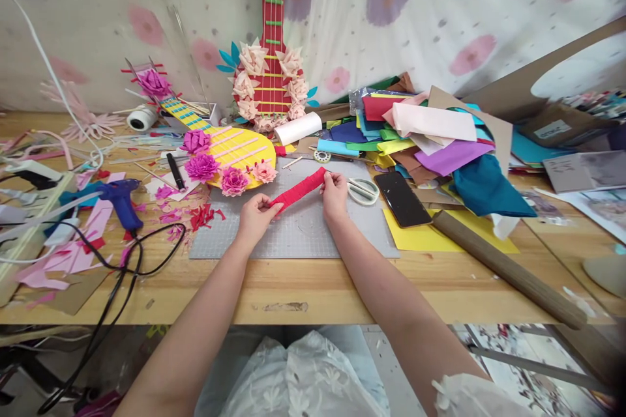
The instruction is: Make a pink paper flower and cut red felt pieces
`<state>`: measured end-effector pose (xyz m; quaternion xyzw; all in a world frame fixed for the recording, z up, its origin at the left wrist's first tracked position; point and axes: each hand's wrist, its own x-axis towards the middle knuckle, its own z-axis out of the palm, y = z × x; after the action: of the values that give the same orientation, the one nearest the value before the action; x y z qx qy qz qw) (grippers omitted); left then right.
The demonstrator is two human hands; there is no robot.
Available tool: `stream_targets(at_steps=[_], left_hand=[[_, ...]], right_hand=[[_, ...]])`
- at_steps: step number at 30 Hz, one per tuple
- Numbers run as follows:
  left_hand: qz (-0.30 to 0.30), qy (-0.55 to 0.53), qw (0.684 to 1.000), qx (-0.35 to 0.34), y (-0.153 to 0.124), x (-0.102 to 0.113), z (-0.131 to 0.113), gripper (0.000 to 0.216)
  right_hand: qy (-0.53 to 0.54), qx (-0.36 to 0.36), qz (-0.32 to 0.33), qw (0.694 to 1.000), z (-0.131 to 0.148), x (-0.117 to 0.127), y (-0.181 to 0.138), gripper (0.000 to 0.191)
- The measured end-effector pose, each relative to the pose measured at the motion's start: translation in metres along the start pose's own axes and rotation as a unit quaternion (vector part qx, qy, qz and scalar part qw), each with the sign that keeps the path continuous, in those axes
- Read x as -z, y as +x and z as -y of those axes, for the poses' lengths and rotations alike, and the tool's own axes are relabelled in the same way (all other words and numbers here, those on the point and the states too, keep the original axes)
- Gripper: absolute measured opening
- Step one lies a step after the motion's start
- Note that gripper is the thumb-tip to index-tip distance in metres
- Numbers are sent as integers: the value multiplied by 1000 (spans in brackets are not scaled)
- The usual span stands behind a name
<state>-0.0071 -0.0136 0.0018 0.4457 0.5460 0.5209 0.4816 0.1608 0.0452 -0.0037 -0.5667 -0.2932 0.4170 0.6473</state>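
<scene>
A strip of red crepe paper (299,189) is stretched between my two hands above the grey cutting mat (313,234). My left hand (257,214) pinches its lower left end between thumb and fingers. Its upper right end is gripped by my right hand (335,194). Just right of that hand lie scissors with pale green handles (362,191), their blades partly hidden. Behind my left hand rests a yellow paper guitar (244,155) trimmed with pink and magenta paper flowers (233,180). Red paper scraps (203,215) are scattered to the left of the mat.
A blue glue gun (122,201) with a looping black cable sits at left. Rightward are a black phone (402,199) on yellow paper, a long cardboard tube (508,267) and a heap of coloured paper (435,137). A red paper guitar (272,81) stands behind.
</scene>
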Motion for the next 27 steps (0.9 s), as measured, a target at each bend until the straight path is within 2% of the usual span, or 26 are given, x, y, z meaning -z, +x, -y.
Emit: stream_targets(at_steps=[6, 9, 13, 15, 17, 22, 27], left_hand=[[6, -13, 999, 28, -2, 0, -7, 51], [55, -1, 998, 27, -3, 3, -8, 46], [160, 20, 987, -8, -5, 9, -8, 44], [209, 26, 978, -6, -7, 11, -8, 39], [233, 36, 972, 11, -8, 11, -7, 30], [233, 53, 970, 38, -6, 12, -2, 26], [254, 39, 965, 55, -3, 14, -1, 27]], right_hand=[[-86, 26, -7, 996, -6, 1, 5, 11], [-161, 97, -15, 982, -5, 5, 6, 12], [-222, 176, -12, 959, -2, 9, 4, 14], [-242, 181, -8, 953, -1, 9, 4, 14], [-256, 178, 0, 950, -3, 10, 4, 14], [-288, 164, 25, 943, -6, 11, 7, 14], [-300, 160, 19, 940, -8, 11, 7, 14]])
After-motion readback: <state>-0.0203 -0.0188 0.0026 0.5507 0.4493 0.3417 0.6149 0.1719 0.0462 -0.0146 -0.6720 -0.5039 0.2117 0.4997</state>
